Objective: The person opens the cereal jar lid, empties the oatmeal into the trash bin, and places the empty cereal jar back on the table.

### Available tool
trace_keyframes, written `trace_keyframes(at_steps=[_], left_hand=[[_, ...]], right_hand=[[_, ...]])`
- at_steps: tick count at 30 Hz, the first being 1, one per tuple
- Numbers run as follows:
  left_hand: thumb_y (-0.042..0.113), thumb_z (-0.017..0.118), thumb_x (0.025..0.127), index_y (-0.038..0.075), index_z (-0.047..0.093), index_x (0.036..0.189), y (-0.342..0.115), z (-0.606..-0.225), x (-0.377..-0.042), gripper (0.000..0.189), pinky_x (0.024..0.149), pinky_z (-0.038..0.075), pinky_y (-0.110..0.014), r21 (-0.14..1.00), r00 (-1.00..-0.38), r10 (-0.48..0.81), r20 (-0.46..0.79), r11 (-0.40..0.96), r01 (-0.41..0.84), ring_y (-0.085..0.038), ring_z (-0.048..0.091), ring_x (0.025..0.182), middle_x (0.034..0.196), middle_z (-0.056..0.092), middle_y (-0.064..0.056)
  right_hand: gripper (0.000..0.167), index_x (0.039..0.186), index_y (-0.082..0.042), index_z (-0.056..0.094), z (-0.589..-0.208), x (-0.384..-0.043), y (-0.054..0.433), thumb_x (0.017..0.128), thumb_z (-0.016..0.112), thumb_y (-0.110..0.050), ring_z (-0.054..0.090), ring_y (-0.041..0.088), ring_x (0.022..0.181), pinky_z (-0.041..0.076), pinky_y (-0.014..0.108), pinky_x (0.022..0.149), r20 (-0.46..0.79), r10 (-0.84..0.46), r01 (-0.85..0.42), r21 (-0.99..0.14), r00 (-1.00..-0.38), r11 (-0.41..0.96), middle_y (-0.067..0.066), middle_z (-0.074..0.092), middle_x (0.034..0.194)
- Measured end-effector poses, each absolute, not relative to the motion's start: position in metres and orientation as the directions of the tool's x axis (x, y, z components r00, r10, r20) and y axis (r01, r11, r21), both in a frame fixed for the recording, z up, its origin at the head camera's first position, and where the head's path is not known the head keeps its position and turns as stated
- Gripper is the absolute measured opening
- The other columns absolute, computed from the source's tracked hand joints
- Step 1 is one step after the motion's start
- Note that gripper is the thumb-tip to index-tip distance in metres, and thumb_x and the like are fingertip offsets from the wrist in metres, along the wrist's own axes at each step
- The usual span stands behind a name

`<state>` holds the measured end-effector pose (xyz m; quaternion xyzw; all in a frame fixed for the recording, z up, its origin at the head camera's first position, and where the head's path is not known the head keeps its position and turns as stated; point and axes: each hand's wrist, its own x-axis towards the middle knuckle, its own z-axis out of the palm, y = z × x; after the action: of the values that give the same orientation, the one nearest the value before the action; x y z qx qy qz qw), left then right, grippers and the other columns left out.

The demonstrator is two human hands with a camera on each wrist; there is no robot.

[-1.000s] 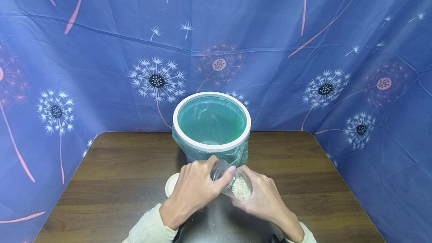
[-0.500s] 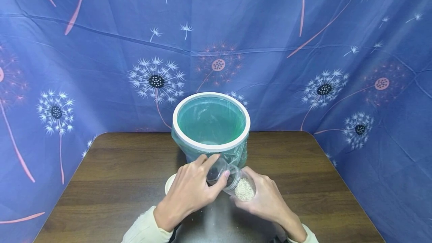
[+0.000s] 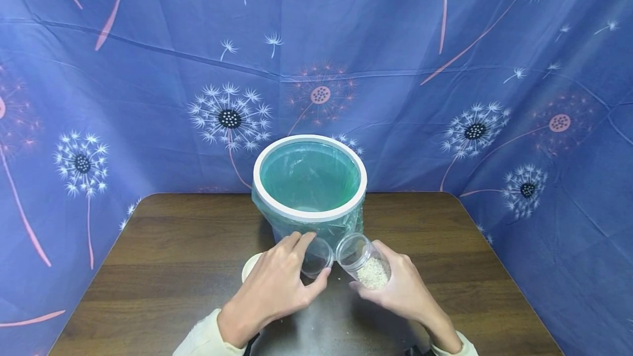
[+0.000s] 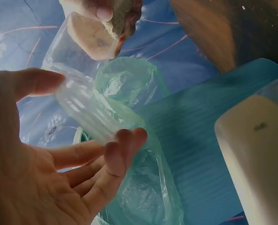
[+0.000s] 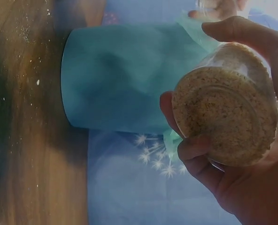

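My left hand (image 3: 274,279) holds a clear, empty-looking plastic jar (image 3: 318,257) between thumb and fingers. Its ridged clear wall (image 4: 85,110) shows in the left wrist view. My right hand (image 3: 405,284) grips a second clear jar (image 3: 353,250), tilted with its open mouth toward the left one. Pale flakes like rolled oats (image 3: 372,273) lie in its lower end. From the right wrist view, the jar's round base (image 5: 223,117) faces the camera, filled with the flakes. The two rims nearly meet in front of the bin.
A bin (image 3: 309,216) with a white rim and green plastic liner stands at the table's back. A cream round lid (image 3: 250,266) lies partly behind my left hand. Small crumbs (image 5: 38,82) dot the wooden table (image 3: 173,246). A blue dandelion-print cloth (image 3: 148,98) hangs behind.
The two jars were mouth to mouth and overlapping; now they have come apart. My right hand moved right with the flakes, and the left hand drew slightly left and down.
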<state>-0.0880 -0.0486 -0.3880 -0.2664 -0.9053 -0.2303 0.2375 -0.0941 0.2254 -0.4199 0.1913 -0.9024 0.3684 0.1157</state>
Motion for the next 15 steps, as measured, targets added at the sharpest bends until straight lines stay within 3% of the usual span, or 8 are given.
trace_keyframes(at_steps=[7,15], left_hand=[[0.045,0.084,0.082,0.003,0.066,0.127,-0.046,-0.396,-0.082,0.064,0.071,0.059,-0.036,0.220,-0.720,0.448,0.529,0.748,0.626,-0.018,0.070,0.087,0.101,0.070,-0.006],[0.045,0.083,0.082,0.005,0.069,0.123,-0.037,-0.412,-0.076,0.059,0.064,0.056,-0.032,0.146,-0.720,0.555,0.416,0.741,0.656,-0.017,0.068,0.084,0.096,0.068,-0.003]], right_hand=[[0.055,0.118,-0.024,0.068,-0.417,-0.097,0.234,0.073,0.100,-0.030,0.064,0.005,0.072,0.053,0.029,0.063,0.340,-0.251,-0.421,-0.671,-0.906,0.611,-0.015,0.071,0.089],[0.056,0.120,-0.027,0.068,-0.411,-0.102,0.237,0.074,0.100,-0.031,0.067,0.007,0.078,0.054,0.030,0.069,0.332,-0.240,-0.408,-0.685,-0.912,0.604,-0.014,0.073,0.094]])
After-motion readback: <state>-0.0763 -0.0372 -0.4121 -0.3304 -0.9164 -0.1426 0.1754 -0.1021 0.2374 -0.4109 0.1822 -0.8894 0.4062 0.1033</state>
